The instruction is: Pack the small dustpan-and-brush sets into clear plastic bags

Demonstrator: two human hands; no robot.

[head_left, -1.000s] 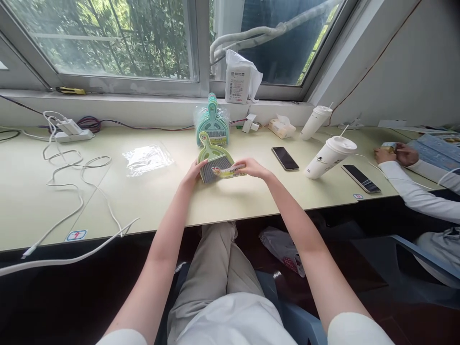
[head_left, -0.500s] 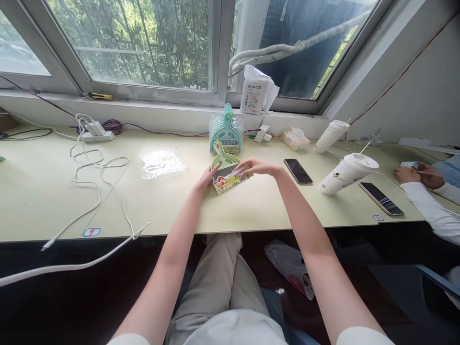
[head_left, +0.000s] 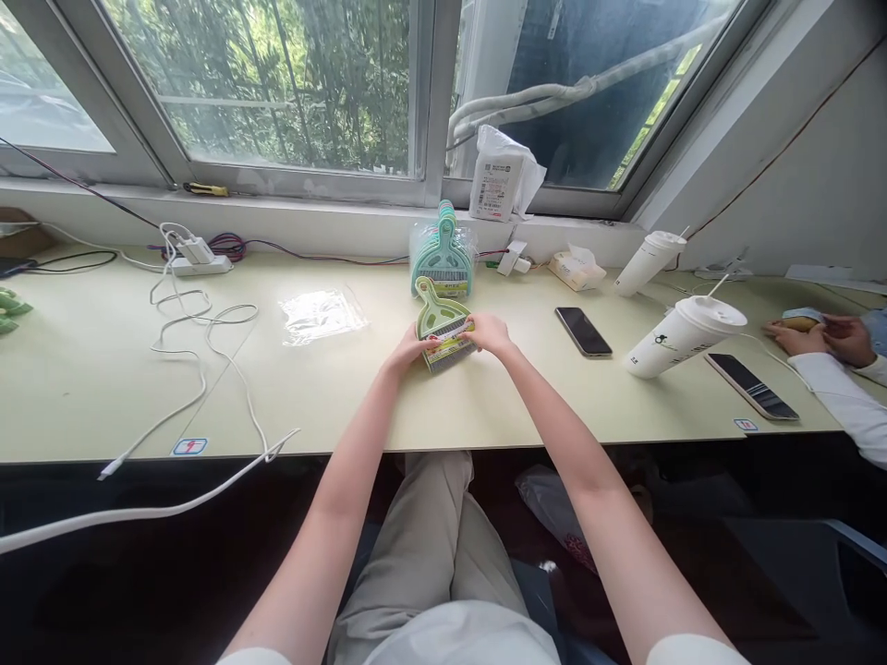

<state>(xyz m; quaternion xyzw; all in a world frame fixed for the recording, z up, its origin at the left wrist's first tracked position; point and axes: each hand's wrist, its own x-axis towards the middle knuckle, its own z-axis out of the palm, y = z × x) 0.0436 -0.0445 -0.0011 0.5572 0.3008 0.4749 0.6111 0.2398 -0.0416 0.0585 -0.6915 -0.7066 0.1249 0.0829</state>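
A small light-green dustpan with a brush set in it (head_left: 435,309) lies on the table before me, its handle pointing away. Across its bristles runs a printed card label (head_left: 450,344); grey bristles show above and below it. My left hand (head_left: 408,349) grips the left edge of the dustpan, with the thumb on the label. At the right end of the label, my right hand (head_left: 489,332) is closed on the card and the dustpan's edge; its fingertips are partly hidden. Just behind stand several turquoise dustpan sets (head_left: 443,254) in clear plastic.
A clear plastic bag (head_left: 322,316) lies to the left, beyond it white cables (head_left: 200,319) and a power strip (head_left: 200,265). On the right are a phone (head_left: 583,332), a tissue pack (head_left: 577,268), white cups (head_left: 683,337), another phone (head_left: 752,386) and another person's hands (head_left: 821,337).
The card label has moved from the dustpan's front edge up across the bristles. My right hand has closed in on the dustpan's right side, and my left thumb now lies over the label.
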